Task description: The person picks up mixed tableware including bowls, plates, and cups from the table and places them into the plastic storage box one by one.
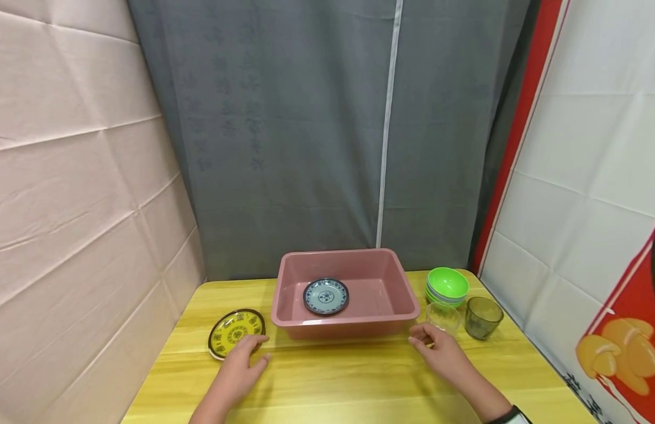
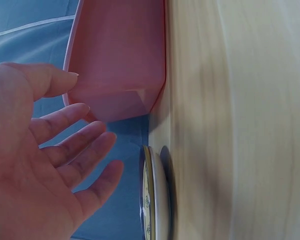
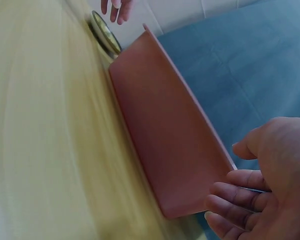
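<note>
Left grip (image 1: 241,363): fingers spread and slightly bent, thumb well apart, nothing held. It hovers by the near right rim of the yellow plate (image 1: 229,330), which lies face up toward the left edge of the counter (image 1: 348,380). Right grip (image 1: 439,351): fingers loosely bent, thumb apart, nothing held; it is beside the near right corner of the pink basin (image 1: 343,330). Contact with the basin could not be determined.

The basin stands midway along the counter's far edge, with a blue-and-white plate (image 1: 325,296) inside. It appears to be moulded plastic: likely light, fairly stiff, slightly yielding at the walls. Recommended hold: under the lip at both short sides, kept level, as the plate inside could slide.

Yellow plate: glossy, probably slippery, rigid; material not established, so treat as breakable. The raised rim allows fingertips beneath and thumb above.

Toward the far right corner: stacked bowls (image 1: 448,284), smooth and probably light; a clear tumbler (image 1: 442,317), partly hidden behind the right grip; and a smoky tumbler (image 1: 482,319). Both tumblers are judged fragile if glass; take them round the wall.
</note>
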{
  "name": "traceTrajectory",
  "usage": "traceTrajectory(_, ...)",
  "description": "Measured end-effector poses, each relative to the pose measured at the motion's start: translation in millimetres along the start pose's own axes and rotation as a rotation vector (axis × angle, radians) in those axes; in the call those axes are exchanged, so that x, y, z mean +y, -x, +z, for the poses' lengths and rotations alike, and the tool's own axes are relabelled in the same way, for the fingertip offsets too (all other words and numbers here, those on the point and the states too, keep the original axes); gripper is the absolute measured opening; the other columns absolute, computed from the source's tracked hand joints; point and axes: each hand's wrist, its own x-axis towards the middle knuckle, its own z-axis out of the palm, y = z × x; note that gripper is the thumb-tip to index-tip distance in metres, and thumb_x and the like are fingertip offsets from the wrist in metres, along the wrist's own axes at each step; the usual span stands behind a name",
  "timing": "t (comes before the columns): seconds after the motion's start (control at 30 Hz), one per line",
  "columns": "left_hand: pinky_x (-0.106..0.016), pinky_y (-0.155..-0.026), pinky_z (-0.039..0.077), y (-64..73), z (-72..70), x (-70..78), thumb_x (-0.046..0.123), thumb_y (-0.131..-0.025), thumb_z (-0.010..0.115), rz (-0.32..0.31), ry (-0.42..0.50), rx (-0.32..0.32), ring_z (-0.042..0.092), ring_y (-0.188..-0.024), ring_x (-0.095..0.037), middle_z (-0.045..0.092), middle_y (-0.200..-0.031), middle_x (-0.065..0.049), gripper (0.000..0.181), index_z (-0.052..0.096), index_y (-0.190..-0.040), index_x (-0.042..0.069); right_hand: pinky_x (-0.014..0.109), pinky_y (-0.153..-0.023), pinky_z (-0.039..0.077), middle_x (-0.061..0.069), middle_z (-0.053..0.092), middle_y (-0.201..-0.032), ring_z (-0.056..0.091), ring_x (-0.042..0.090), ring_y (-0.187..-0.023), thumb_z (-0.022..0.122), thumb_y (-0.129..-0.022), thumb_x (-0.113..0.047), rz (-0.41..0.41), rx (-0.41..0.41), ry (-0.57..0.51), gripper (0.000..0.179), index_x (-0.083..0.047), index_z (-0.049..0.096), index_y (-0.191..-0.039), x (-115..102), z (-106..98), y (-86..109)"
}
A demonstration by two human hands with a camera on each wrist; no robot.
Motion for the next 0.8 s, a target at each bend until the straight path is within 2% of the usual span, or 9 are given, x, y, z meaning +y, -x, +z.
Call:
traceTrajectory(0.2, -0.057, -0.11, 0.055, 0.8, 0.6, 0.9, 0.014, -0.101, 0.081, -0.027, 0.001, -0.028, 0.068, -0.129, -0.033, 0.069, -0.141, -0.008, 0.037, 0.072, -0.137, 0.011, 0.03, -0.085, 0.058, -0.003, 0.073, -0.099, 0.067, 0.011, -0.096, 0.076, -0.106, -0.015, 0.004, 0.003, -0.001, 0.014, -0.007, 0.076, -0.117, 8, 6, 1.8)
traceTrajectory(0.43, -0.04, -0.089, 0.061, -12.5, -9.2, -10.9, 0.011, -0.104, 0.077, -0.101, 0.056, -0.055, 0.069, -0.101, -0.013, 0.077, -0.122, -0.003, 0.024, 0.077, -0.127, 0.009, 0.031, -0.083, 0.057, -0.003, 0.073, -0.099, 0.067, 0.013, -0.094, 0.074, -0.106, -0.015, 0.017, -0.02, -0.009, 0.014, -0.005, 0.076, -0.116, 6, 10, 2.9)
traceTrajectory(0.5, -0.038, -0.084, 0.06, -18.5, -15.4, -16.8, 0.012, -0.104, 0.076, -0.119, 0.033, -0.037, 0.069, -0.098, -0.012, 0.077, -0.115, -0.001, 0.02, 0.078, -0.124, 0.009, 0.031, -0.081, 0.056, -0.003, 0.074, -0.1, 0.066, 0.013, -0.094, 0.075, -0.106, -0.015, 0.016, -0.037, -0.016, 0.015, -0.004, 0.076, -0.116, 6, 11, 4.4)
traceTrajectory(0.6, -0.041, -0.082, 0.06, -27.9, -25.6, -27.1, 0.014, -0.105, 0.075, -0.124, -0.032, 0.02, 0.07, -0.097, -0.016, 0.076, -0.11, -0.002, 0.019, 0.078, -0.122, 0.007, 0.029, -0.08, 0.055, 0.0, 0.075, -0.1, 0.065, 0.012, -0.092, 0.075, -0.106, -0.016, 0.004, -0.067, -0.033, 0.016, -0.003, 0.076, -0.114, 7, 11, 7.1)
traceTrajectory(0.8, -0.052, -0.082, 0.061, -43.1, -42.7, -50.3, 0.016, -0.104, 0.073, -0.152, -0.139, 0.125, 0.073, -0.098, -0.031, 0.077, -0.11, -0.012, 0.02, 0.076, -0.118, 0.002, 0.029, -0.072, 0.055, 0.01, 0.075, -0.099, 0.068, 0.022, -0.088, 0.072, -0.108, -0.018, -0.006, -0.176, -0.107, 0.022, 0.002, 0.073, -0.116, 10, 10, 10.4)
